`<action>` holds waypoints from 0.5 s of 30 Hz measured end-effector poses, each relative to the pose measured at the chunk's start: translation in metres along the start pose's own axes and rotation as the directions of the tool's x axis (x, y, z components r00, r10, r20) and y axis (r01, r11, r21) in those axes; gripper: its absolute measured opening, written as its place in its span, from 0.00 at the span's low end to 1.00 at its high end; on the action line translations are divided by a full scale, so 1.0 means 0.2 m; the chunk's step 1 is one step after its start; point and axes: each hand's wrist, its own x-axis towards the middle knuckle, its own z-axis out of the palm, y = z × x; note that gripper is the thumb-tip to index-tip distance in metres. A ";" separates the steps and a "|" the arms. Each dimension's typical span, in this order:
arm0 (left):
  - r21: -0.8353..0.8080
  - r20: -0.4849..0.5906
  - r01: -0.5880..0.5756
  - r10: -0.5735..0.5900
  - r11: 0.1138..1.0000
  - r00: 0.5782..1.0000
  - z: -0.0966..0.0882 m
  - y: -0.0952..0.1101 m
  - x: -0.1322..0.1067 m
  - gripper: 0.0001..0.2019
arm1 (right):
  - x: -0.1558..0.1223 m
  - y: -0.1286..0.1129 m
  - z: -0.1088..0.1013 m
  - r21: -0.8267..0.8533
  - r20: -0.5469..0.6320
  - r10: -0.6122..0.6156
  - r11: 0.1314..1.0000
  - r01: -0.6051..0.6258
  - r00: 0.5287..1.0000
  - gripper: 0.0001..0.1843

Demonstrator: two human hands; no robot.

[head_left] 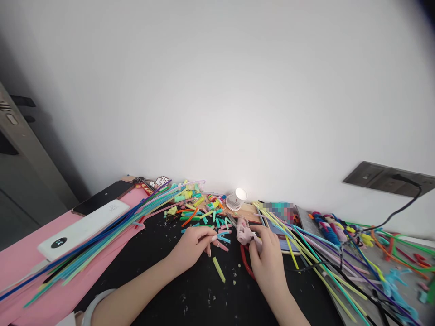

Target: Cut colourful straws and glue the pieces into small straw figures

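My left hand (195, 242) is over the black work surface, its fingers drawn together in a pinch. Anything between the fingertips is hidden. Just beyond them lie short light blue pipe cleaner pieces (223, 237) and a pink piece (221, 246). My right hand (268, 253) is closed around a pale pink tool shaped like a small glue gun (243, 232), pointing away from me; its handle is mostly covered by my fingers. A red curved handle or loop (246, 261) shows beside my right hand. Between my hands rests a short yellow-green pipe cleaner piece (219, 270).
A white paper cup (236, 199) stands by the wall, near cut colourful pieces (200, 215). Long pipe cleaners lie left (136, 222) and right (326, 267). A white power bank (83, 228) and dark phone (103, 197) are left. A black cord hangs from the wall socket (387, 179).
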 end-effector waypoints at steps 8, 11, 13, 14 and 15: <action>0.103 -0.079 -0.029 0.037 0.994 0.996 -0.01 0.01 0.00 0.12 | -0.01 0.04 0.05 -0.443 0.161 0.244 0.884 -0.151 0.956 0.23; 0.144 -0.071 -0.040 0.050 0.989 0.996 -0.01 0.02 -0.01 0.12 | -0.01 0.05 0.04 -0.465 0.190 0.282 0.870 -0.167 0.940 0.22; 0.165 -0.070 -0.039 0.051 0.986 0.996 -0.02 0.02 -0.01 0.12 | 0.00 0.06 0.04 -0.459 0.211 0.290 0.872 -0.167 0.934 0.21; 0.174 -0.069 -0.037 0.049 0.984 0.996 -0.02 0.02 -0.01 0.12 | 0.01 0.07 0.04 -0.452 0.219 0.293 0.876 -0.169 0.931 0.21; 0.181 -0.071 -0.035 0.049 0.983 0.996 -0.02 0.01 -0.01 0.12 | 0.01 0.07 0.03 -0.442 0.224 0.293 0.880 -0.171 0.929 0.21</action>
